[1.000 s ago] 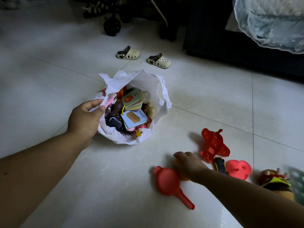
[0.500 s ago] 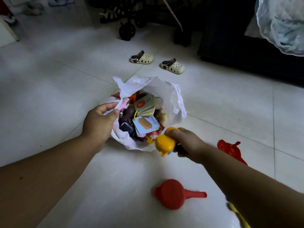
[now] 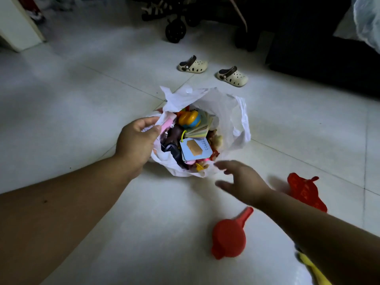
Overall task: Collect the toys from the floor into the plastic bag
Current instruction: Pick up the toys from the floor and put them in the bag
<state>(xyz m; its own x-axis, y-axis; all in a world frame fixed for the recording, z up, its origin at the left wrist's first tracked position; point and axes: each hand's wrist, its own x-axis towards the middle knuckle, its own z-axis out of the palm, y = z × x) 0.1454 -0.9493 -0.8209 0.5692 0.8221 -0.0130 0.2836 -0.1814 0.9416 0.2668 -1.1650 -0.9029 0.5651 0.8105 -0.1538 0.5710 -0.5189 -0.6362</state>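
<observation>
A white plastic bag (image 3: 232,112) sits open on the tiled floor, filled with several toys and ringed flash cards (image 3: 196,148). A yellow duck toy (image 3: 189,119) lies on top of the pile near the bag's far side. My left hand (image 3: 136,142) pinches the bag's left rim and holds it open. My right hand (image 3: 241,182) hovers just right of the bag's near edge, fingers spread and empty, slightly blurred. On the floor lie a red scoop-shaped toy (image 3: 229,237) and a red plane toy (image 3: 304,190), partly hidden behind my right forearm.
A pair of small beige clogs (image 3: 213,70) stands beyond the bag. A stroller's black wheels (image 3: 174,32) and dark furniture (image 3: 320,48) fill the back. A yellow object (image 3: 312,270) peeks out under my right forearm at the bottom right.
My right hand picked the yellow duck toy off the floor, carried it to the bag and let it go; it now lies inside. The hand is drawing back, empty. My left hand kept its hold.
</observation>
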